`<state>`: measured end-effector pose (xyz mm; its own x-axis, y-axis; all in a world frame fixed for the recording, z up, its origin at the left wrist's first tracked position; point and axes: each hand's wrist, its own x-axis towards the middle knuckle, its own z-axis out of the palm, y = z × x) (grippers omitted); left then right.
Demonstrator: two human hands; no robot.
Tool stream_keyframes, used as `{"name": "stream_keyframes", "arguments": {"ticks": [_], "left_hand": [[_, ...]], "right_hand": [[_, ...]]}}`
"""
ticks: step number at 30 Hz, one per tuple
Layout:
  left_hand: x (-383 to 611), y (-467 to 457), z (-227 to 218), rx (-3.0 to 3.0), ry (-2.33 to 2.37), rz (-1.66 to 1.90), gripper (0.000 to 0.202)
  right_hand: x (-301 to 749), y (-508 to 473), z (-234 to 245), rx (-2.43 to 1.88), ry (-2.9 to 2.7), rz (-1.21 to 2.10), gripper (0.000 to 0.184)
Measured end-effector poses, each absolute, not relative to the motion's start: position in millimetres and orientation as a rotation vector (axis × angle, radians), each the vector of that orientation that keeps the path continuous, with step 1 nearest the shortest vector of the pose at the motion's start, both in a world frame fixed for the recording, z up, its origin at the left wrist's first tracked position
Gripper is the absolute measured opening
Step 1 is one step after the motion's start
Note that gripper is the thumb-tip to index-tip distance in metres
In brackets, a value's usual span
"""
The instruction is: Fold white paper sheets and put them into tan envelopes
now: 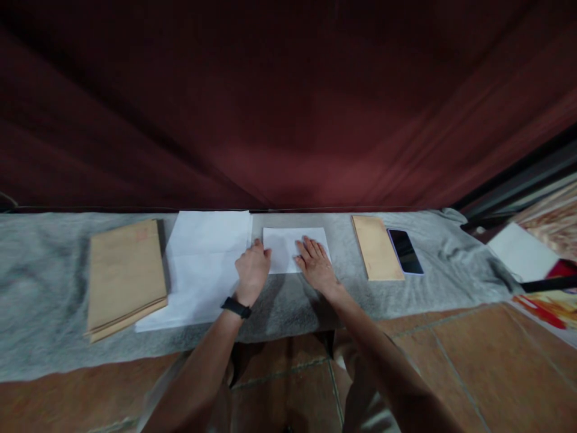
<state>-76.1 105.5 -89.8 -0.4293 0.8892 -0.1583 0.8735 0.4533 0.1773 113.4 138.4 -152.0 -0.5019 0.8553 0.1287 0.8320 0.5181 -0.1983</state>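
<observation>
A folded sheet of white paper lies flat in front of me on the grey cloth. My right hand rests on its right half, palm down with the fingers spread. At the paper's left edge is my left hand, its fingers curled in and its thumb reaching to the edge. I see nothing between those fingers, though their undersides are hidden. Just left of that hand lies a stack of larger white sheets, with a crease across the top one.
Large brown envelopes overlap the white sheets at the left. To the right lie smaller tan envelopes and a phone. A grey cloth covers the narrow surface, with a dark red curtain hanging behind it.
</observation>
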Motion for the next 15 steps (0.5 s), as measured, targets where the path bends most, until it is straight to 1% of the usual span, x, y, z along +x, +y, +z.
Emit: {"name": "stream_keyframes", "arguments": {"ticks": [4,8,11,15], "left_hand": [[-67.3,101.9,-97.3,1.787,2.492,0.289,0.038],[-48.4,100.1,-117.5,2.194,2.137,0.48,0.05],[-34.6,100.0,-134.6,2.324,1.955,0.464,0.054],[-27.2,101.2,-147.9,2.262,1.997,0.422,0.058]], "right_hand": [[112.7,138.5,-154.2,-1.431,-2.541,0.15,0.055],[113.6,139.0,-155.9,-1.429,-2.563,0.142,0.054],[115.1,139.1,-156.4,-1.419,-2.596,0.135,0.053],[115.1,138.3,-155.7,-1.423,-2.608,0.135,0.053]]}}
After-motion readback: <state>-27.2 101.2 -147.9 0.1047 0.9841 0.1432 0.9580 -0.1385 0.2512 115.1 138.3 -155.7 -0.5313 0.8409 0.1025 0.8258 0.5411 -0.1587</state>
